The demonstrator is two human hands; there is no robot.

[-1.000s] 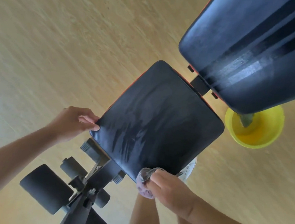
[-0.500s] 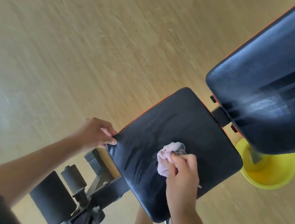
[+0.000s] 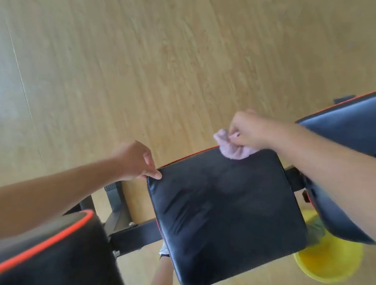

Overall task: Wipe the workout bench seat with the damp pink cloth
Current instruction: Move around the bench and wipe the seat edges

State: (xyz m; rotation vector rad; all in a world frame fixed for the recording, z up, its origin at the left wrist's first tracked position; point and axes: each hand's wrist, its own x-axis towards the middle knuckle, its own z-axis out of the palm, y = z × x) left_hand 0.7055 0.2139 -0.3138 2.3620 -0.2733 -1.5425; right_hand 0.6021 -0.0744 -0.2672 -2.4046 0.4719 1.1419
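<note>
Left hand gripped the bench seat at its left corner. Right hand clenched the pink cloth on the seat's far edge, partly overhanging; open wood floor beyond. Half a second earlier the cloth was mid-seat.

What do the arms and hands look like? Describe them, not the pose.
The left arm and right arm are bare, no sleeves in view. The left hand and right hand are ungloved; no watch, band or ring shows.
</note>
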